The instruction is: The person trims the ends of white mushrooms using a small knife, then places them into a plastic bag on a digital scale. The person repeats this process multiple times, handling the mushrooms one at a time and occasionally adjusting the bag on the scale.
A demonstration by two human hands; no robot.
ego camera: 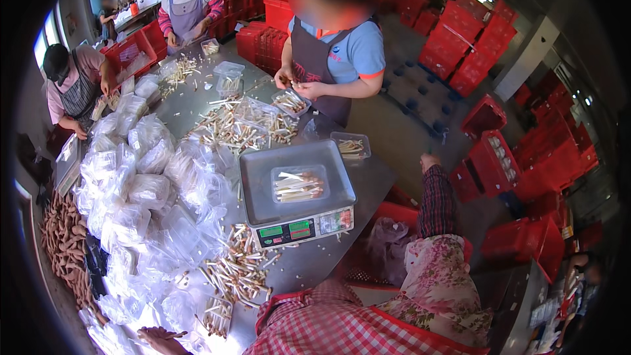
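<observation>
My left hand (160, 341) is at the bottom edge, partly cut off, beside a clear plastic tray of long-stemmed, brown-capped mushrooms (217, 316). Its fingers are hard to make out from the brown pieces around them. My right hand (430, 161) is stretched out past the table's right edge, above the floor; its fingers look curled, and any contents are unclear. Before me a digital weighing scale (256, 207) carries a clear tray of mushrooms (298, 185) on its metal pan. Loose mushrooms (239, 271) lie in front of the scale.
Plastic-bagged packs (150, 192) heap on the metal table's (320, 256) left. More mushrooms (227, 128) spread behind the scale, near another tray (351, 147). A person (340, 59) stands across, handling mushrooms; two others work farther left. Red crates (453, 34) stack around; one (362, 268) sits by my apron.
</observation>
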